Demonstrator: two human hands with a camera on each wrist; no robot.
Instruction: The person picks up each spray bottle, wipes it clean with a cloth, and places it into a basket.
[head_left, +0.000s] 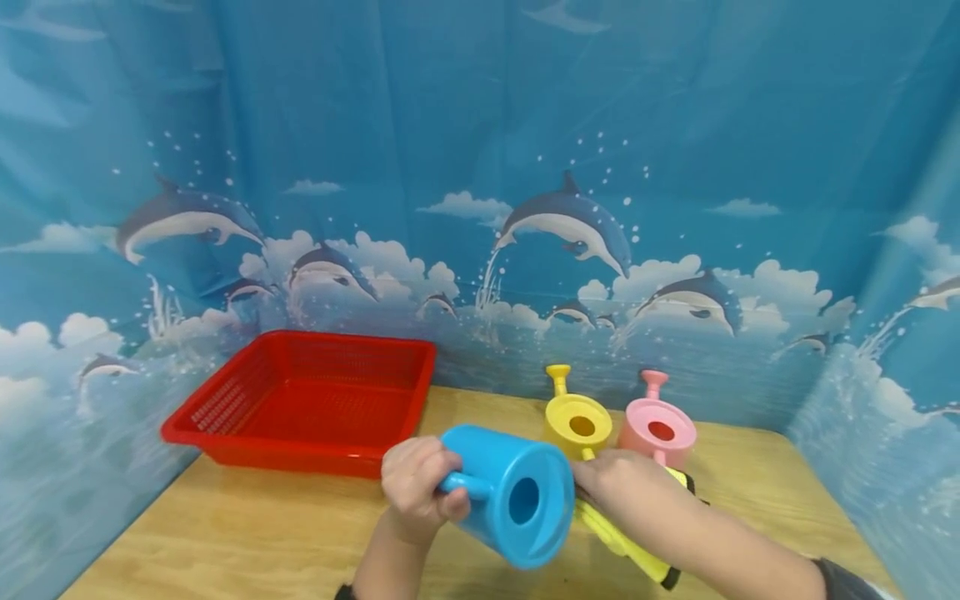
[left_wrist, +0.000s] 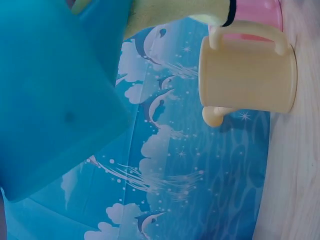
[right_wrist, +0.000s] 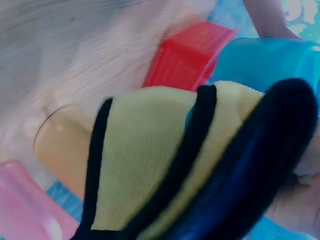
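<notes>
My left hand (head_left: pixel 420 483) grips the handle of a blue watering can (head_left: pixel 480 450), which is tilted with its round opening toward the head camera. To its right, my right hand (head_left: pixel 630 492) holds a yellow cloth with black edging (head_left: pixel 626 542) against or close beside the can's side; exact contact is hidden in the head view. In the right wrist view the folded cloth (right_wrist: pixel 145 150) fills the middle, near the blue can (right_wrist: pixel 265 60). The right fingertips are mostly hidden behind the can and cloth.
A yellow watering can (head_left: pixel 558 421) and a pink watering can (head_left: pixel 637 429) stand upright at the back right of the wooden table (head_left: pixel 247 533). A red plastic basket (head_left: pixel 300 458) sits at the back left. A dolphin-print curtain (head_left: pixel 465 125) encloses the back and sides.
</notes>
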